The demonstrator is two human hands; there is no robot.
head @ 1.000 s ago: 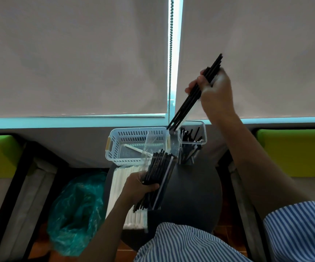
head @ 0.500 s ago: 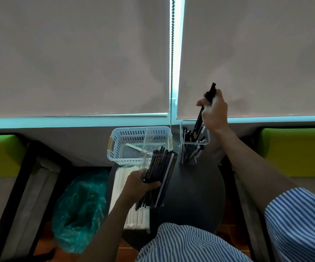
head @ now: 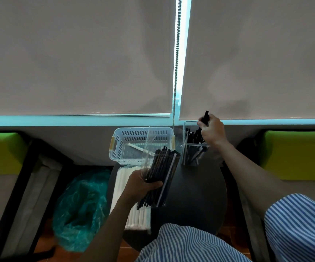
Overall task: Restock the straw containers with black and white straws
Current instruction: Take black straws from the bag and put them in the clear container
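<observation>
A clear square straw container (head: 188, 159) stands at the far edge of a small round black table (head: 196, 195), partly filled with black straws. My right hand (head: 212, 132) is over its mouth, shut on a small bunch of black straws (head: 205, 117) whose lower ends are inside the container. My left hand (head: 143, 184) holds a clear pack of black straws (head: 164, 171) slanted above the table. A pack of white straws (head: 120, 188) lies flat on the table's left side, partly hidden under my left arm.
A white slotted plastic basket (head: 122, 138) sits behind the packs, with one white straw (head: 135, 147) in it. A teal plastic bag (head: 81, 207) lies on the floor at left. Green cushioned seats (head: 296, 154) flank the table. Roller blinds and a bead chain (head: 175, 72) hang ahead.
My right hand has come down from high above the table with its bunch of black straws, lowering them into the clear container. My left hand and its pack have stayed put.
</observation>
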